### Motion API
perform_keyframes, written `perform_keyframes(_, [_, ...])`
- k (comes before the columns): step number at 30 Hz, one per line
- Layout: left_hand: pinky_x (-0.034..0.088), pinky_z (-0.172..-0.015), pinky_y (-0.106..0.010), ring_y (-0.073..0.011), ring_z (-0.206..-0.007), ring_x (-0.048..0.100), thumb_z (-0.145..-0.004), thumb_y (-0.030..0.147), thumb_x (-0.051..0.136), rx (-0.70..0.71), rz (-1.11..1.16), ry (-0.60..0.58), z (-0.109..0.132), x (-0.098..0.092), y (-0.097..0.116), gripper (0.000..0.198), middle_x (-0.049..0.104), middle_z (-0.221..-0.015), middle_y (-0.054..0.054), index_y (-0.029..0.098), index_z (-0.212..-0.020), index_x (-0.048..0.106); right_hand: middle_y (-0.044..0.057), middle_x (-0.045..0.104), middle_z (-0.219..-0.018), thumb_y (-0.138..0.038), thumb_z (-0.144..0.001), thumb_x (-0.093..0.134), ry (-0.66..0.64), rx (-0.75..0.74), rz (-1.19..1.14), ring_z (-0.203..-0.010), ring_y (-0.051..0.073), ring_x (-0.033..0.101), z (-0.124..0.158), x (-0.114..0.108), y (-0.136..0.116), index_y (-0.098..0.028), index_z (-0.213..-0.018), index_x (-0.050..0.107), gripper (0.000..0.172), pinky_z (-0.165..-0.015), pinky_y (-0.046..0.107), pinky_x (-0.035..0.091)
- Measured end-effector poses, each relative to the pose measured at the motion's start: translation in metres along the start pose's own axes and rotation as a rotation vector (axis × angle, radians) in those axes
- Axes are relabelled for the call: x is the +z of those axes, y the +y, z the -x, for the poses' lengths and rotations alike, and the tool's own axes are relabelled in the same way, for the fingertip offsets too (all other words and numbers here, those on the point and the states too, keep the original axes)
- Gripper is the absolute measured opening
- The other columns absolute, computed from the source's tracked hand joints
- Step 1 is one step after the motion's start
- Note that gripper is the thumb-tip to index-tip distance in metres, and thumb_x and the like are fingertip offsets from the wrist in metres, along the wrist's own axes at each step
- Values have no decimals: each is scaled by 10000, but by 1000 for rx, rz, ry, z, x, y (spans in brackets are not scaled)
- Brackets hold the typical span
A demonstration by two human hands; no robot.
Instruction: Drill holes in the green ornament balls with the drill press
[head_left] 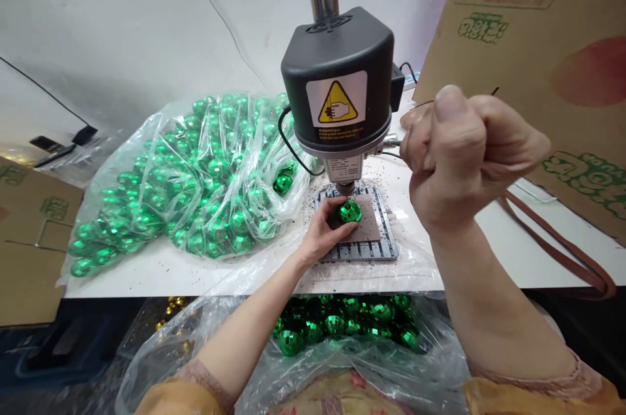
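My left hand (325,227) pinches a shiny green mirror-faceted ball (350,211) between thumb and fingers. The ball rests on a brown square pad (368,219) over the slotted grey base plate (388,242) of a small drill press (337,85). Directly above the ball is the machine's chuck (345,188); whether a bit touches the ball I cannot tell. My right hand (460,154) is closed in a fist around the press's feed lever (390,142), which mostly hides behind the fingers.
A clear plastic bag (195,180) full of green faceted balls lies left of the press. Below the table edge, more green balls (337,323) sit in another bag. Cardboard boxes (533,69) (34,239) flank the white table (195,281), and a brown strap (557,248) hangs at right.
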State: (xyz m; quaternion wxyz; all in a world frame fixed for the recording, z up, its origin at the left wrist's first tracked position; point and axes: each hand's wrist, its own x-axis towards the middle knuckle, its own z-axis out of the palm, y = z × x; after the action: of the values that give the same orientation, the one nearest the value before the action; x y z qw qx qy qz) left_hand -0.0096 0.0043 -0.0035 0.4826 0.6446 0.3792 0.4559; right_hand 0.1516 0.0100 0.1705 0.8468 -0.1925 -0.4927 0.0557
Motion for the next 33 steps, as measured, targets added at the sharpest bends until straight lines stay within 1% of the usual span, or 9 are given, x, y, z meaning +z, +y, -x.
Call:
perform_keyframes(7, [450,-1078,-432,-252,-1202,611,-782,362,832,-5,33,-5,0,0,-2,542,647,-1255,-103,207,-1213,544,-50,233,-462,-213,-881,578,15,-27,51,-396,28,308,15,-8,-4,-163,-533,173,537,-436,256,211])
perform_keyframes(10, [450,-1083,-436,-253,-1208,610,-783,364,831,-4,42,-13,1,0,-3,539,648,-1256,-103,208,-1211,543,-51,251,-475,-224,-880,568,-25,-80,39,-397,30,327,19,-16,-1,-166,-537,189,514,-416,244,266])
perform_keyframes(12, [450,-1083,-435,-250,-1202,613,-788,361,827,-1,45,-18,1,0,-3,537,652,-1248,-102,210,-1216,542,-47,273,-485,-262,-893,550,-60,-64,48,-408,44,348,22,-20,0,-171,-542,232,482,-415,251,304])
perform_keyframes(14, [452,-1079,-429,-246,-1196,616,-795,356,821,-1,44,-19,1,0,-2,529,653,-1244,-100,211,-1219,539,-45,293,-501,-279,-888,558,-51,-48,49,-425,51,353,24,-22,1,-177,-564,263,450,-425,255,320])
perform_keyframes(17, [455,-1072,-423,-244,-1193,616,-796,356,820,0,36,-13,1,0,-2,523,654,-1238,-95,214,-1214,540,-52,275,-510,-204,-852,585,-10,-96,3,-427,40,304,27,-22,3,-178,-589,245,431,-433,248,274])
perform_keyframes(20, [461,-1060,-418,-245,-1178,623,-792,369,822,7,32,-12,1,1,-2,526,663,-1213,-89,217,-1212,544,-54,204,-494,-114,-820,565,-46,-140,-36,-416,30,231,29,-21,6,-173,-593,149,478,-432,252,183])
perform_keyframes(22, [465,-1051,-415,-242,-1162,629,-792,375,821,14,29,-11,1,1,-2,528,667,-1197,-86,217,-1213,545,-54,174,-488,-84,-805,554,-61,-162,-48,-412,30,221,29,-21,8,-172,-602,107,499,-431,255,163])
perform_keyframes(27, [465,-1045,-412,-236,-1151,627,-793,379,819,24,14,-8,1,1,-1,525,665,-1189,-85,214,-1210,547,-59,193,-492,-52,-789,538,-85,-194,-88,-415,26,221,31,-23,9,-172,-594,126,471,-427,241,197])
perform_keyframes(33, [471,-1036,-403,-231,-1139,631,-784,390,825,14,12,0,1,1,-3,541,668,-1184,-83,215,-1213,547,-62,216,-490,-86,-806,525,-104,-222,-104,-407,32,225,32,-25,13,-177,-595,134,453,-409,245,250])
